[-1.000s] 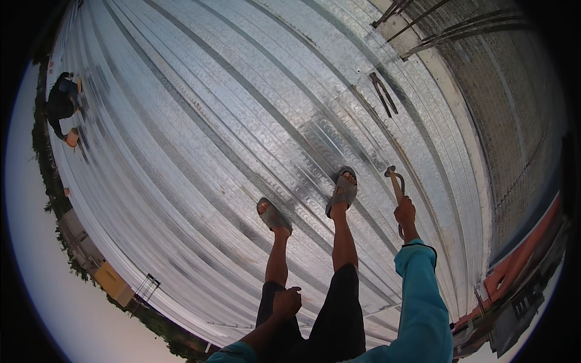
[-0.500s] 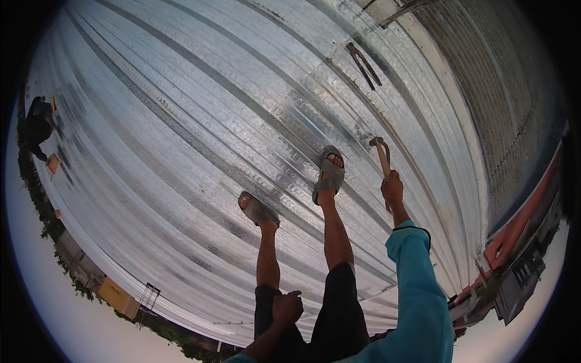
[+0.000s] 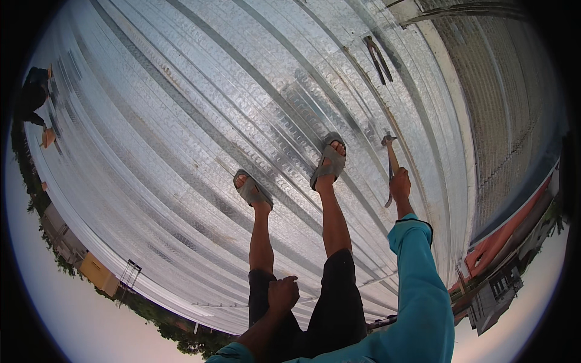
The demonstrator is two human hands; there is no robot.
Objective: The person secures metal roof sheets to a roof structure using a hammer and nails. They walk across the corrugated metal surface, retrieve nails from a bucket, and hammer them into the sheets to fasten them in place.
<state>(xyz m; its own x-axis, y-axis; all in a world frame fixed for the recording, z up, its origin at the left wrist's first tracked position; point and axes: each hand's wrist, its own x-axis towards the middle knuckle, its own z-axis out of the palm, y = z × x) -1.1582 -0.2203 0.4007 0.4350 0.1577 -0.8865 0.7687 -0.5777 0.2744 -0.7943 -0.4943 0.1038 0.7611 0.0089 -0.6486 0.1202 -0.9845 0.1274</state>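
Observation:
My right hand (image 3: 400, 184) is wrapped round the light wooden handle of a hammer (image 3: 392, 153), whose metal head is at the far end, low over the ribbed metal roof sheet (image 3: 200, 130). A narrow grey curved strip runs beside the handle; whether it is an object or a reflection I cannot tell. My left hand (image 3: 282, 294) is closed in front of my left thigh, and what it holds, if anything, is hidden. Farther off, a pair of dark pincers (image 3: 378, 59) lies on the sheet with its handles slightly apart.
My sandalled feet stand on the ribs. At the far left a person (image 3: 34, 94) in dark clothes bends over the sheet. A pale border strip (image 3: 451, 72) edges the sheet on the right, with a darker corrugated roof (image 3: 499, 103) past it. Buildings and trees show beyond the roof's edges.
The hammer has turned in my right hand, its handle leaning more to the left. The pincers and far person sit differently in view as my head has shifted; my left hand stays closed.

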